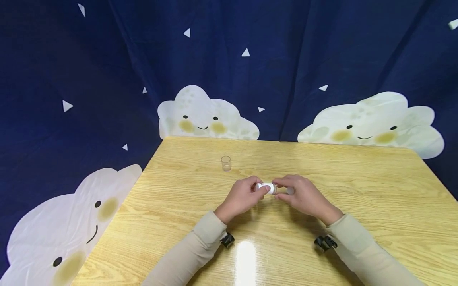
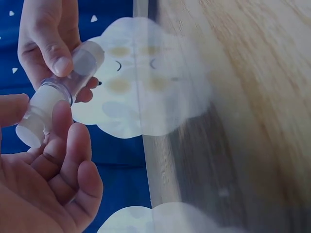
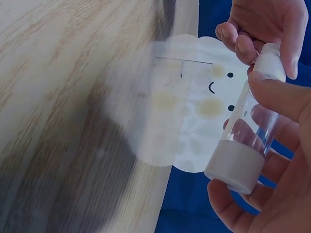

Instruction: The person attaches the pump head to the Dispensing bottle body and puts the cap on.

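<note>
A small clear bottle [image 3: 236, 164] with a white base and a white top lies sideways between the two hands, held above the table. My left hand [image 1: 241, 196] pinches the bottle's white top [image 2: 47, 104] between thumb and fingers. The right hand [image 1: 305, 197] grips the clear body, thumb near the neck and fingers beneath, as the right wrist view shows. No liquid can be made out inside. Farther back on the table, left of the hands, a clear open-ended cylinder [image 1: 226, 163], like a small cup or cap, stands upright.
The hands are over a light wooden table [image 1: 171, 190] with a bright glare patch near its front. A dark blue curtain [image 1: 279, 59] with white clouds and triangles hangs behind it and down the left side. Each wrist carries a small black device [image 1: 325, 243].
</note>
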Demonstrator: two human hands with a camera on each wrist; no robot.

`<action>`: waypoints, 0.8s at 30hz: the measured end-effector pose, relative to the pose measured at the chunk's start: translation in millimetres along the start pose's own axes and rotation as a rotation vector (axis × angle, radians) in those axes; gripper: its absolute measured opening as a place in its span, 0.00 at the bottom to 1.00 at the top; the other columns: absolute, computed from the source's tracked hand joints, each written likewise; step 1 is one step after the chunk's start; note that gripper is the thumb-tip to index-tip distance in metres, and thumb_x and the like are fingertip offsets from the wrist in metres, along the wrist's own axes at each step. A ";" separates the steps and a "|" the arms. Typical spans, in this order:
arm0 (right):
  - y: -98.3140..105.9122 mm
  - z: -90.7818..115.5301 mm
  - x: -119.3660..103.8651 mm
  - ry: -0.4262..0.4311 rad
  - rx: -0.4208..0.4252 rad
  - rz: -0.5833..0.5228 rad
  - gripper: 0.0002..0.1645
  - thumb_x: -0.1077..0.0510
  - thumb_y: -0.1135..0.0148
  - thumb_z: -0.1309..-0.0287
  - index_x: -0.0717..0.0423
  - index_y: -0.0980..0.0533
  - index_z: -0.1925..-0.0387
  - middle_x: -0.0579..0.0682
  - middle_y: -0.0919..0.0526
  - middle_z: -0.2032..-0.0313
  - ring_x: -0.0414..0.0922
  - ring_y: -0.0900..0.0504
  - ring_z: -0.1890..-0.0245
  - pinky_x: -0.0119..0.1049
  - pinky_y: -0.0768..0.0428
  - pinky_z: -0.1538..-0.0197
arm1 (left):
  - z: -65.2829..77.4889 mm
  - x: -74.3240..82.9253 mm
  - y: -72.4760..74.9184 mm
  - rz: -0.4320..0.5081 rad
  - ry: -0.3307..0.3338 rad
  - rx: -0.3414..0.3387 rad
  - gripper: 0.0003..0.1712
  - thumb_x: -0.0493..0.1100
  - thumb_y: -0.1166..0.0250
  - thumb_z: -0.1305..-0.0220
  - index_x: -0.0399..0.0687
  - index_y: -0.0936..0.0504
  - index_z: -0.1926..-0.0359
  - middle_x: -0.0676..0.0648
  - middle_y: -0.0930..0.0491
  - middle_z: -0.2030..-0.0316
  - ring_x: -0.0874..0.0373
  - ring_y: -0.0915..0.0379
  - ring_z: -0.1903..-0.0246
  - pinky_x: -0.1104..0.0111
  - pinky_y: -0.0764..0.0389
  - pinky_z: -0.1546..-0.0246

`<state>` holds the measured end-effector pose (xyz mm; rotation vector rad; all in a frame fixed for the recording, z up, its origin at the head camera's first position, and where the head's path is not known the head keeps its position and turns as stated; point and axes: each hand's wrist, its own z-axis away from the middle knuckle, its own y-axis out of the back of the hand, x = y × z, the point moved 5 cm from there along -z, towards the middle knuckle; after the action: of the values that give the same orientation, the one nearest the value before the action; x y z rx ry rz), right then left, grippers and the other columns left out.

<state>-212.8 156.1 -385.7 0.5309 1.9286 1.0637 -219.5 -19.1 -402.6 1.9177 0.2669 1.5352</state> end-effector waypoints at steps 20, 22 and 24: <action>-1.9 1.1 2.3 0.004 -0.016 0.008 0.23 0.56 0.29 0.44 0.54 0.19 0.45 0.49 0.12 0.55 0.50 0.15 0.57 0.45 0.18 0.55 | -0.3 -1.5 -1.2 -0.002 -0.035 -0.008 0.14 0.52 0.36 0.33 0.49 0.19 0.55 0.53 0.23 0.75 0.67 0.33 0.79 0.76 0.31 0.79; -1.9 0.7 2.7 0.005 -0.014 0.010 0.23 0.56 0.28 0.44 0.54 0.19 0.45 0.48 0.12 0.56 0.49 0.15 0.58 0.45 0.18 0.55 | -0.1 -1.1 -1.2 -0.001 -0.056 -0.012 0.14 0.50 0.35 0.34 0.48 0.20 0.53 0.51 0.21 0.73 0.67 0.32 0.78 0.76 0.30 0.79; -1.8 0.5 3.0 0.008 -0.011 0.011 0.23 0.57 0.28 0.44 0.54 0.19 0.45 0.48 0.12 0.57 0.47 0.16 0.60 0.44 0.18 0.56 | 0.0 -0.7 -1.4 -0.001 -0.082 -0.018 0.14 0.48 0.34 0.34 0.49 0.21 0.51 0.49 0.20 0.70 0.66 0.32 0.78 0.77 0.30 0.79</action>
<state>-214.0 157.4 -388.8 0.5329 1.9276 1.0838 -219.3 -18.4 -404.0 1.9606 0.2180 1.4497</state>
